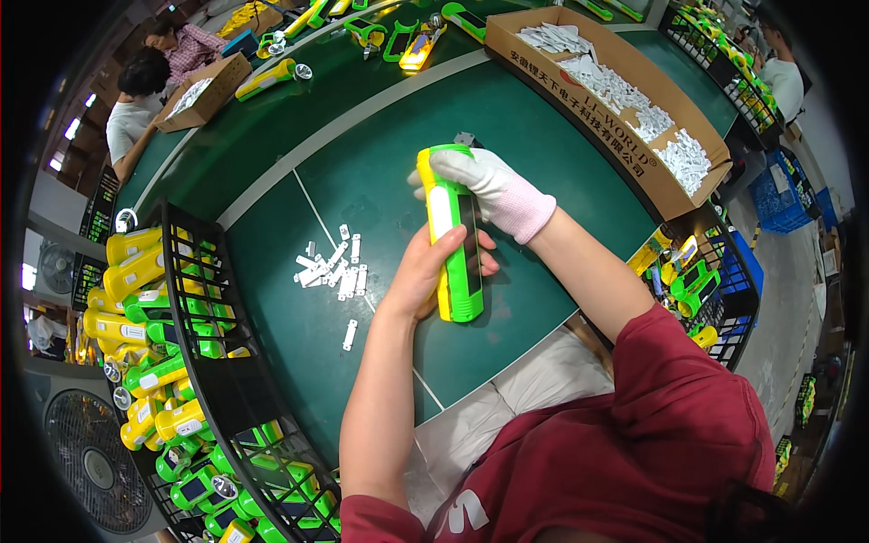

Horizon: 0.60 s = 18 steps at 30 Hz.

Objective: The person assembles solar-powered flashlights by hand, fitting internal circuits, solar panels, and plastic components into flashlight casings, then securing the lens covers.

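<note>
Over the green work table I hold a green and yellow flashlight body (464, 285) upright, with a dark panel along its right side and a white strip on its left. Bare, my left hand (424, 270) wraps round its lower half, the thumb along the front. My right hand (493, 190), in a white glove with a pinkish cuff, closes round the upper end. To the left of my hands lies a loose group of small white plastic pieces (342, 275); one white piece (350, 335) lies apart, nearer to me.
At the left stands a black crate (195, 312) full of yellow and green flashlights; another crate (738, 290) is at the right. A long cardboard box (579, 113) of white pieces stands far right. Flashlight parts (416, 45) lie on the belt beyond. Two people sit far left.
</note>
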Each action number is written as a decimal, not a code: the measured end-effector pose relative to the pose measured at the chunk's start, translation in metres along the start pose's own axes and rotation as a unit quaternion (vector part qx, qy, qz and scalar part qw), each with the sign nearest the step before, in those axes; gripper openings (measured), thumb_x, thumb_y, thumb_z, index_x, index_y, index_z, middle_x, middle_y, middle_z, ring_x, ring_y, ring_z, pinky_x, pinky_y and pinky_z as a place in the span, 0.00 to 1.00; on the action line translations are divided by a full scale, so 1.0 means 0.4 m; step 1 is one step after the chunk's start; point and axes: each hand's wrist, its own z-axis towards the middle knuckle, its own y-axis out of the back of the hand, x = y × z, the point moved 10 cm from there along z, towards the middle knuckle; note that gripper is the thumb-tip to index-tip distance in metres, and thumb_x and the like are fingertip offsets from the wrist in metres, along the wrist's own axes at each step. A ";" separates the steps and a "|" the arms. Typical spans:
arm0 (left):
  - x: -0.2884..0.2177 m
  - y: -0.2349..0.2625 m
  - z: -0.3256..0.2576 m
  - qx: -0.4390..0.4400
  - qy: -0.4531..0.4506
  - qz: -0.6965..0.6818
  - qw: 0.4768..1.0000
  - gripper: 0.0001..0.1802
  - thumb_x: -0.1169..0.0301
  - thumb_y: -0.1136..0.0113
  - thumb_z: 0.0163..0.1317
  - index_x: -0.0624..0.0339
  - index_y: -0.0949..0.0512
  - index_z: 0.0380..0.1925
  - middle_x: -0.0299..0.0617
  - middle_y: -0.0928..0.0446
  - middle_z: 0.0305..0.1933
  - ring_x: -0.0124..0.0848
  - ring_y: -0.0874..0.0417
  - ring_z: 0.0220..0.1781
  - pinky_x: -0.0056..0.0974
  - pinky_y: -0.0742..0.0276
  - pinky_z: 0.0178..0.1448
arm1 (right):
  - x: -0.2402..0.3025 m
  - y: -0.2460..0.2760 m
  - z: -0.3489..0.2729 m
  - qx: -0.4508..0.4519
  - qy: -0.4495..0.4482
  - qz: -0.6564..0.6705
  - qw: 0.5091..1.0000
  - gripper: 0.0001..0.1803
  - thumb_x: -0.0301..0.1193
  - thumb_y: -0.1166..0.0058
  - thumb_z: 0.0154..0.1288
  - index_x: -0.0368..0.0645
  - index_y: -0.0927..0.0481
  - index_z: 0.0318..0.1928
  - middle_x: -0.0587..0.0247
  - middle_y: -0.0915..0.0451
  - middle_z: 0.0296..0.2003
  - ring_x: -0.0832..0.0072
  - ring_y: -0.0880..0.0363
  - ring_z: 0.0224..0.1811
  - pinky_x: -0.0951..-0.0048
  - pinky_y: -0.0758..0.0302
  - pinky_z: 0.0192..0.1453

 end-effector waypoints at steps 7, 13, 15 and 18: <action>-0.016 -0.022 -0.012 0.057 -0.016 0.017 0.998 0.41 0.62 0.33 0.46 0.66 0.42 0.57 0.40 0.33 0.32 0.28 0.29 0.27 0.33 0.28 0.33 | 0.039 0.034 -0.017 0.052 -0.065 -0.115 0.990 0.27 0.55 0.55 0.63 0.45 0.27 0.47 0.68 0.24 0.35 0.78 0.25 0.39 0.74 0.27 0.41; -0.020 -0.038 -0.015 0.058 -0.005 0.040 0.998 0.39 0.73 0.40 0.39 0.66 0.42 0.56 0.41 0.32 0.29 0.29 0.27 0.25 0.33 0.28 0.30 | 0.177 0.086 -0.049 0.001 0.055 -0.423 0.904 0.24 0.50 0.56 0.63 0.40 0.26 0.41 0.64 0.25 0.26 0.77 0.26 0.28 0.76 0.29 0.35; -0.025 0.007 -0.015 0.020 -0.031 0.009 0.999 0.30 0.77 0.43 0.44 0.65 0.39 0.51 0.43 0.30 0.28 0.30 0.27 0.24 0.34 0.27 0.31 | 0.059 0.150 -0.087 -0.017 -0.217 -0.436 0.873 0.24 0.49 0.57 0.64 0.38 0.24 0.41 0.64 0.24 0.31 0.82 0.28 0.28 0.83 0.30 0.32; -0.030 0.013 -0.004 0.023 -0.055 0.006 0.998 0.27 0.78 0.43 0.44 0.65 0.39 0.48 0.43 0.31 0.28 0.30 0.27 0.24 0.36 0.27 0.30 | 0.048 0.088 -0.107 -0.007 -0.037 -0.464 0.885 0.25 0.47 0.52 0.61 0.37 0.26 0.44 0.60 0.23 0.33 0.78 0.25 0.33 0.78 0.28 0.38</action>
